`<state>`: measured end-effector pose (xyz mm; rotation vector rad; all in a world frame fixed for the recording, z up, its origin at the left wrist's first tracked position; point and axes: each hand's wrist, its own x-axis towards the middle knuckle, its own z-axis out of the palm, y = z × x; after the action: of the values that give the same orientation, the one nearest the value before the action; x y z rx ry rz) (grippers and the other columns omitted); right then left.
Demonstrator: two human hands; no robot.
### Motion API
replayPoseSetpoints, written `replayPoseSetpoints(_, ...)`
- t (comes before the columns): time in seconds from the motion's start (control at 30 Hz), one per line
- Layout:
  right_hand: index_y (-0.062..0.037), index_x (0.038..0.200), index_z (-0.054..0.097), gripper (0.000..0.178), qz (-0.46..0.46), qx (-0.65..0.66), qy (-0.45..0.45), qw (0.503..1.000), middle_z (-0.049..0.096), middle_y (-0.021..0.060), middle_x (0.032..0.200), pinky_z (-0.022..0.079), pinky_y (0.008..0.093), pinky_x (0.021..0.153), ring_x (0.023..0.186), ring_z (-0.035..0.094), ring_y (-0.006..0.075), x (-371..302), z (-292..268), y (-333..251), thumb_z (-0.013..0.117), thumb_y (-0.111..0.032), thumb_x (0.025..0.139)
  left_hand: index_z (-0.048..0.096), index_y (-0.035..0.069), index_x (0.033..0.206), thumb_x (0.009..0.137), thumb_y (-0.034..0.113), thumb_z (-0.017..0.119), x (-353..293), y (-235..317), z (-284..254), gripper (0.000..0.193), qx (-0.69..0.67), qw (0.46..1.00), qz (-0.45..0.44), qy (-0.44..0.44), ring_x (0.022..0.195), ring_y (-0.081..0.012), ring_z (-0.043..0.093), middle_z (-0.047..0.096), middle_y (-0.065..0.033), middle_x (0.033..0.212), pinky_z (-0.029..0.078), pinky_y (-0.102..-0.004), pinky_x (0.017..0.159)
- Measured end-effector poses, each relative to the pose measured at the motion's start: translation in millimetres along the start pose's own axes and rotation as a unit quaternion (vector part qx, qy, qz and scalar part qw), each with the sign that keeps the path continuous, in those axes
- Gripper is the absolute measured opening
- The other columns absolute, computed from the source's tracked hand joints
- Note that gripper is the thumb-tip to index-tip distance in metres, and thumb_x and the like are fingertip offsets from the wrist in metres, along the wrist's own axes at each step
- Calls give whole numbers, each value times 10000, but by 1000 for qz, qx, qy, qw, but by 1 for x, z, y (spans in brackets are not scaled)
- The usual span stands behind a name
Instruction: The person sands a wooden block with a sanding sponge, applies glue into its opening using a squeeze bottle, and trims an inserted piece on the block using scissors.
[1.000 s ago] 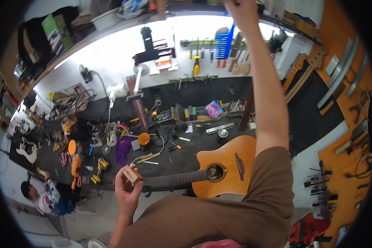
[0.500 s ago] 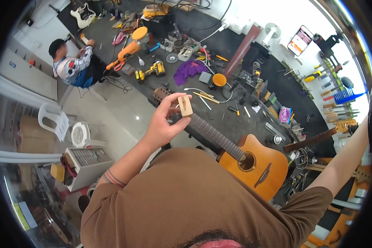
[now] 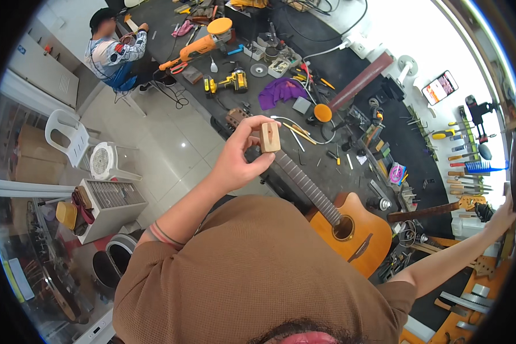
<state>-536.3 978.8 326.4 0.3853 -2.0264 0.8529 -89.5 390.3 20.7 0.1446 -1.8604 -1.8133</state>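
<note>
My left hand (image 3: pixel 243 155) is closed on a small pale wooden block (image 3: pixel 270 137), pinched between thumb and fingers, with a narrow groove in its face. Below and beyond the block an acoustic guitar (image 3: pixel 352 243) lies on the dark workbench (image 3: pixel 312 175), its neck running up toward my left hand. At the far right my right arm is stretched out. My right hand (image 3: pixel 501 217) is by the rack on the wall, close to the dark picture rim, with fingers extended; its fingertips are partly lost there, and I see nothing in it.
A yellow drill (image 3: pixel 229 84), an orange power tool (image 3: pixel 198 46), a purple cloth (image 3: pixel 281 93) and loose hand tools crowd the bench. Tools hang on the wall beside a phone (image 3: pixel 440 88). Another person (image 3: pixel 114 54) sits at the far left. White plastic chairs (image 3: pixel 69 135) stand on the floor.
My view has shifted, and my right hand has come into sight at the far right rim. My left hand still grips the wooden block, which now faces me more squarely.
</note>
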Motion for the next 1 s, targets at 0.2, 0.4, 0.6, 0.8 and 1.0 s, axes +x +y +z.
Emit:
replayPoseSetpoints(0.2,-82,1623,600,558,63,137,-261,954,601,94,1578,522,393,1099,1365,627,237,-253,104,-265,688,-176,1080,515,163,1551,970,-30,736,-9,3,-77,650,-19,999,0,-46,1506,-235,561,604,-75,1555,514,-472,1138)
replayPoseSetpoints(0.4,-68,1473,668,550,-155,244,-500,817,637,141,1312,571,391,982,1198,672,297,-368,171,-472,726,25,933,458,153,1554,970,-17,716,-38,9,-167,661,-27,998,-15,-61,1360,-199,605,587,-62,1415,563,-440,1070)
replayPoseSetpoints(0.6,-103,1404,678,494,-283,251,-582,720,645,148,1281,587,466,945,1143,697,391,-403,205,-587,809,-79,928,440,129,1588,947,-50,644,-75,26,-242,696,-36,998,-41,-16,1302,-180,597,534,-80,1409,542,-395,1086)
replayPoseSetpoints(0.8,-100,1404,652,485,-366,280,-629,626,634,135,1269,592,464,933,1121,707,369,-416,230,-652,815,-109,947,489,119,1578,940,-43,653,-109,52,-274,679,4,996,-68,50,1210,-160,569,470,-49,1377,527,-357,1050)
replayPoseSetpoints(1.0,-78,1381,647,444,-409,311,-663,544,613,147,1240,586,476,906,1081,713,372,-422,264,-680,798,-111,964,521,110,1494,960,-6,739,-127,52,-279,588,57,989,-87,107,1179,-159,571,471,-44,1358,521,-344,1015)
